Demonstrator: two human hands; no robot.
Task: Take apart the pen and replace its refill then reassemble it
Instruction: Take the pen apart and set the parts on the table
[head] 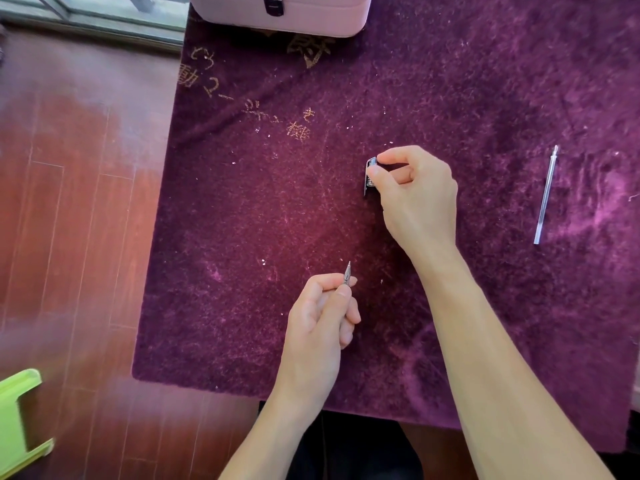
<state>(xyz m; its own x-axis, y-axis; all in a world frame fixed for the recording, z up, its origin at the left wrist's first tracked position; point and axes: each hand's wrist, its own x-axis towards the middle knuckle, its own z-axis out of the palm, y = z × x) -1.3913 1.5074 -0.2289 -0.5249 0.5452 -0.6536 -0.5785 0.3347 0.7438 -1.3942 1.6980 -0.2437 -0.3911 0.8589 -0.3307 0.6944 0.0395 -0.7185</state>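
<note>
Here left hand (320,313) pinches pen tip (347,273), right hand (415,195) grips barrel (370,174)

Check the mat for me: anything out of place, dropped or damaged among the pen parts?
Nothing stands out. The left hand pinches the pen's metal tip, the right hand grips a dark clipped piece, and a refill lies alone on the purple mat, to the right. White specks dot the mat.

Two bare forearms, sleeveless, ringless; left hand (320,320), right hand (417,197).
</note>
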